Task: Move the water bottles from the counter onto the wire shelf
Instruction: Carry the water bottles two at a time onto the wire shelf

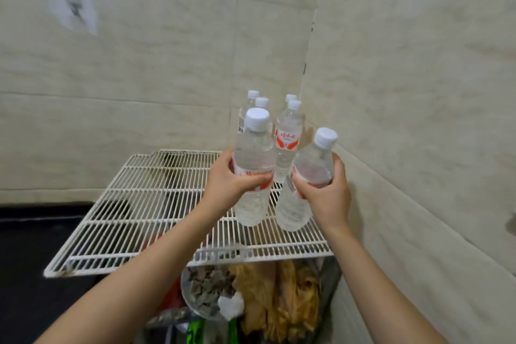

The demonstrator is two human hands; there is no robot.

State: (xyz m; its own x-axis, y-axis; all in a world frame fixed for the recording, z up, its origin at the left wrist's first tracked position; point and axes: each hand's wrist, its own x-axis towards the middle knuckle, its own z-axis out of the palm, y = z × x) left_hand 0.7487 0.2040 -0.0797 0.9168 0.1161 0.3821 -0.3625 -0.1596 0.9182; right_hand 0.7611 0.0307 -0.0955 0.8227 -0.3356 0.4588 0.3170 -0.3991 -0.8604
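My left hand [227, 183] grips a clear water bottle [253, 153] with a white cap and red label, held upright just over the white wire shelf [145, 204]. My right hand [326, 193] holds a second bottle [310, 176], tilted to the right, its base near the shelf's right front part. Behind them several more bottles [289, 137] stand upright in the shelf's back right corner, against the tiled walls. Whether the two held bottles touch the wires I cannot tell.
Tiled walls [405, 92] meet in a corner right behind the shelf. Under the shelf's front edge sit a bowl of dark dried food [208, 290] and bags of yellowish dried goods [282, 296]. A dark counter [33, 246] lies to the left, below the shelf.
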